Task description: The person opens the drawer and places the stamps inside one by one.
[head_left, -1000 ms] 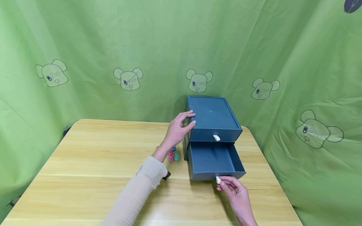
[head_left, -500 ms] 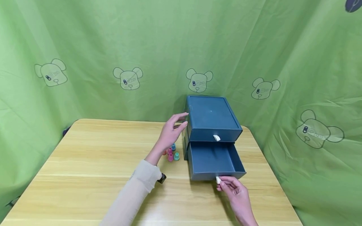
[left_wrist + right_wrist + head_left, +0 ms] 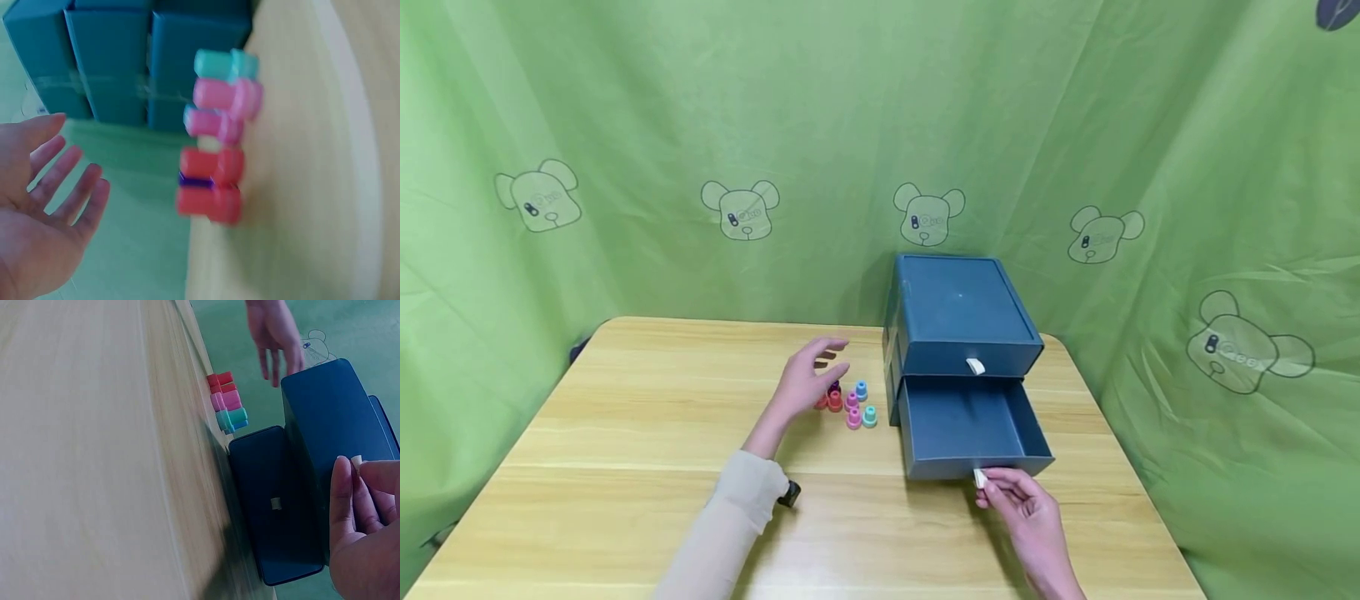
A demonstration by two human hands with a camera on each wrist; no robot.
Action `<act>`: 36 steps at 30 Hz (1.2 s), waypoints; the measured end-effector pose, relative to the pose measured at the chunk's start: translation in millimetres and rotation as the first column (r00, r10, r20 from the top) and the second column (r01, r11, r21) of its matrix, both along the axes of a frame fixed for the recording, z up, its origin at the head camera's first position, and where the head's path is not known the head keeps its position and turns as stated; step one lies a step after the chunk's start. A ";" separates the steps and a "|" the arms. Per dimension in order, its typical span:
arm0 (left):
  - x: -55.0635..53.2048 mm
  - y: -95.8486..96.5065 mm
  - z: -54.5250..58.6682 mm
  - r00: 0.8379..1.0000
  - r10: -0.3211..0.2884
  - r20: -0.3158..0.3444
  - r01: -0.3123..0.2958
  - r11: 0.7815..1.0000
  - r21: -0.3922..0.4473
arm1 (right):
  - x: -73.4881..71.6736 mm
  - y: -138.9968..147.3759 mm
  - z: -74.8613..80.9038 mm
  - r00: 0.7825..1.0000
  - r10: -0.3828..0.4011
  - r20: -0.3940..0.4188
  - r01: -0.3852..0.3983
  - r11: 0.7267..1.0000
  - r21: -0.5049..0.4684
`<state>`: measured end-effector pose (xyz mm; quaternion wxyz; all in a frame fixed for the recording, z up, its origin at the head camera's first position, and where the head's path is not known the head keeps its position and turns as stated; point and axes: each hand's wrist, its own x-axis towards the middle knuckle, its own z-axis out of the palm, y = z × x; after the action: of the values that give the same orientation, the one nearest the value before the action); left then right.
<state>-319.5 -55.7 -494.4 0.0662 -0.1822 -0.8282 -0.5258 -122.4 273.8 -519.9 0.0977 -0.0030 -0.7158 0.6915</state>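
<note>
My right hand pinches the white pull tab of a blue drawer between thumb and fingers. That drawer is pulled out of a blue drawer unit, and nothing is seen inside it. Left of the unit, several small coloured peg-like pieces with wide bases stand grouped on the table: red, pink, teal, blue, and a partly hidden purple one. My left hand is in the air beside and above them, fingers apart and lightly bent, holding nothing; the left wrist view confirms this.
The top drawer is closed, and a lower drawer shows closed in the right wrist view. A wooden table carries everything. Behind and to the sides hangs a green curtain printed with bear heads.
My left hand has left the unit's upper left edge and moved left and down towards the coloured pieces, uncovering more of them. My right hand and the pulled-out drawer have stayed in place.
</note>
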 end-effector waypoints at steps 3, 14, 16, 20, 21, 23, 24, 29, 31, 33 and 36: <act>-0.3 -10.9 -10.1 0.999 0.005 0.033 -0.004 0.999 -0.041 | 0.0 0.1 1.0 1.000 -0.003 -0.001 0.003 1.000 0.002; 3.9 -29.8 -31.5 0.978 0.028 0.206 0.000 0.991 -0.137 | 1.5 0.3 1.4 1.000 -0.007 -0.013 0.007 1.000 -0.001; 3.6 -30.7 -34.5 0.974 0.037 0.223 -0.001 0.987 -0.159 | 1.5 0.3 1.0 1.000 -0.005 -0.015 0.005 1.000 -0.003; 4.7 -30.2 -37.4 0.966 0.080 0.246 -0.024 0.974 -0.224 | 1.4 0.4 0.4 1.000 -0.006 -0.016 0.006 1.000 -0.005; 4.6 -29.6 -38.4 0.965 0.092 0.247 -0.030 0.969 -0.246 | 1.4 0.4 0.3 1.000 -0.007 -0.016 0.006 1.000 -0.006; 5.6 -28.0 -38.7 0.960 0.116 0.254 -0.041 0.958 -0.282 | 1.3 0.4 0.0 1.000 -0.006 -0.017 0.006 1.000 -0.008; 5.7 -27.3 -39.0 0.959 0.125 0.256 -0.045 0.954 -0.296 | 1.2 0.3 -0.1 1.000 -0.006 -0.017 0.006 1.000 -0.009; 5.1 -25.3 -41.1 0.954 0.157 0.255 -0.070 0.945 -0.319 | 0.9 0.2 -0.4 1.000 0.002 -0.015 -0.002 1.000 -0.006; 5.3 -25.2 -41.2 0.953 0.166 0.253 -0.078 0.943 -0.322 | 0.9 0.0 -0.4 1.000 0.004 -0.012 -0.004 1.000 -0.004; 5.7 -25.2 -40.2 0.953 0.171 0.248 -0.084 0.942 -0.326 | 0.8 -0.2 -0.2 1.000 0.005 -0.008 -0.005 1.000 -0.004; 7.4 -25.4 -36.4 0.959 0.175 0.225 -0.091 0.937 -0.338 | 0.8 -0.7 0.4 1.000 0.006 -0.005 -0.006 1.000 -0.006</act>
<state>-312.1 -81.1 -530.8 -0.0344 -0.0657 -0.9155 -0.3954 -121.6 273.1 -519.5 0.0973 0.0004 -0.7135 0.6939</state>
